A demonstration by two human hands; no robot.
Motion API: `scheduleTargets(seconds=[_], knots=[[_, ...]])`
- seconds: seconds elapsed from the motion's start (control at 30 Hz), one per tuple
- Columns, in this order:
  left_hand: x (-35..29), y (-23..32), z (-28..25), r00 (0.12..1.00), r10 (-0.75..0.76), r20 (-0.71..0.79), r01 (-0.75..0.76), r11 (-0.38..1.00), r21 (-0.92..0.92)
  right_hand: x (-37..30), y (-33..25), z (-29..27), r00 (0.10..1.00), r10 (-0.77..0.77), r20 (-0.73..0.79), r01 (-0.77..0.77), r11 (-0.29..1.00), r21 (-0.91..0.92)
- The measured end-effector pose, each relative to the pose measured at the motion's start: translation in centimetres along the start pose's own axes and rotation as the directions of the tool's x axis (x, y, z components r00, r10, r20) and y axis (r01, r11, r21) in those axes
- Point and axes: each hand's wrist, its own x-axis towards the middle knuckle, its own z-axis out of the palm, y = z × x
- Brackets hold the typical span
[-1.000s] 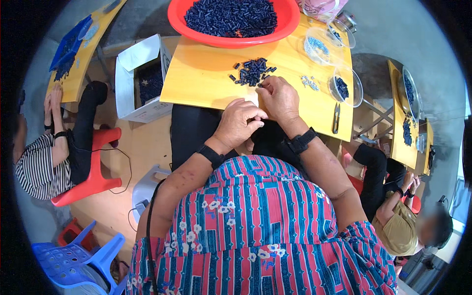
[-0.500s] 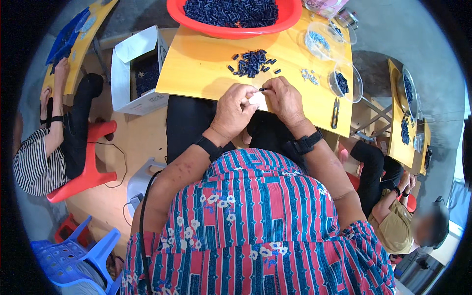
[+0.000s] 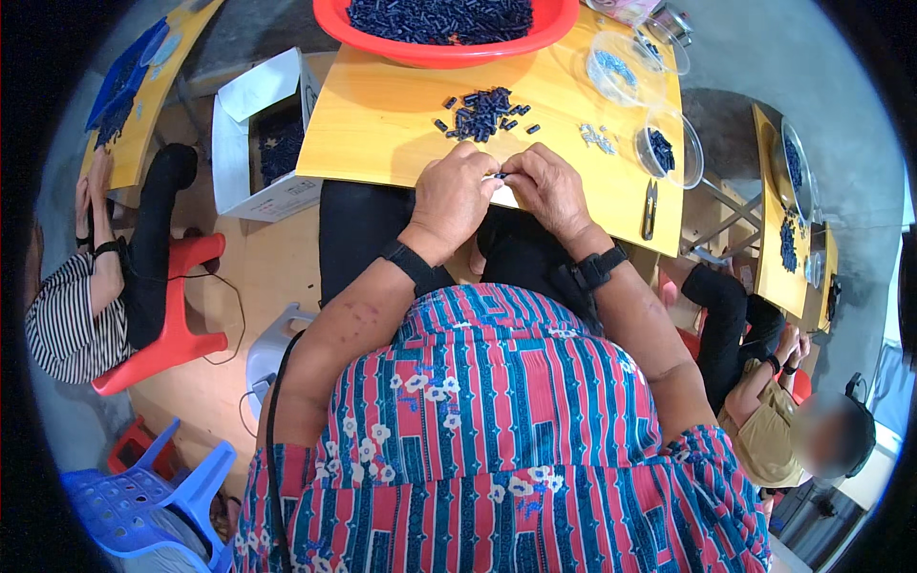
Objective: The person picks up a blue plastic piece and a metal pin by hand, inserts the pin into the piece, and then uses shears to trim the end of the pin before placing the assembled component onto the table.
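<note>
My left hand [image 3: 451,199] and my right hand [image 3: 552,194] meet at the table's near edge, both pinched closed. Between their fingertips is a small dark blue cylindrical piece [image 3: 501,176], partly covered by the fingers. Something white [image 3: 504,198] shows just below it between the hands; its kind is unclear. Just beyond my fingers lies a loose pile of similar dark blue pieces [image 3: 482,115]. To the right of that pile are small silvery parts [image 3: 597,138], and a pair of thread snips [image 3: 650,210] rests near the table's right edge.
A red basin [image 3: 444,53] full of dark pieces stands at the far side of the yellow table [image 3: 373,124]. Clear tubs [image 3: 693,153] line its right. A white carton [image 3: 239,143] sits on the floor at left. Co-workers sit on both sides, one on a red stool [image 3: 196,315].
My fingertips have drawn together around the dark piece, and less of the white thing shows. The left co-worker's hands have come together near their table's edge.
</note>
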Motion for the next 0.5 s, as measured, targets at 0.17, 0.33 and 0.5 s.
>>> scheduleTargets(seconds=[0.17,0.33,0.5], knots=[[0.7,0.4,-0.3,0.999,0.022,0.027,-0.023,0.998,0.057,-0.2,0.8,0.2,1.000,0.028,0.002,-0.028,0.997,0.078],[-0.3,-0.5,0.4,0.999,0.009,-0.037,-0.014,0.991,-0.137,-0.5,1.5,0.8,0.956,0.276,-0.102,-0.202,0.866,0.457],[-0.7,-0.8,0.5,0.996,-0.029,-0.086,0.005,0.961,-0.277,-1.4,-0.8,0.4,0.949,0.314,-0.012,-0.253,0.785,0.565]])
